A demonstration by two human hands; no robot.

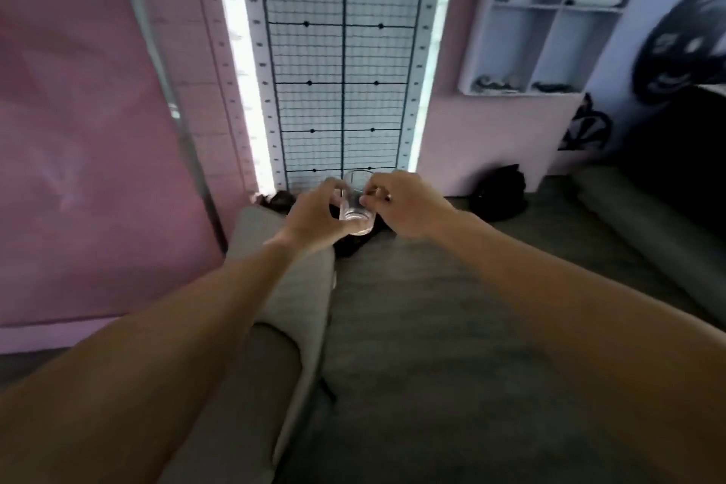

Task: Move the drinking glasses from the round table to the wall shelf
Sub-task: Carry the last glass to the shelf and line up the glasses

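A clear drinking glass [356, 204] is held upright in the air at the middle of the view, above a grey sofa. My left hand [318, 216] wraps its left side and base. My right hand [396, 204] pinches its right side with the fingertips. The white wall shelf [544, 18] with several compartments hangs at the upper right, well away from the glass. The round table is not in view.
A grey sofa [432, 326] with an armrest [283, 287] fills the space below my arms. A dark bag [499, 193] sits by the wall. A tall window with a metal grille [341, 59] is straight ahead. A pink wall [78, 130] is on the left.
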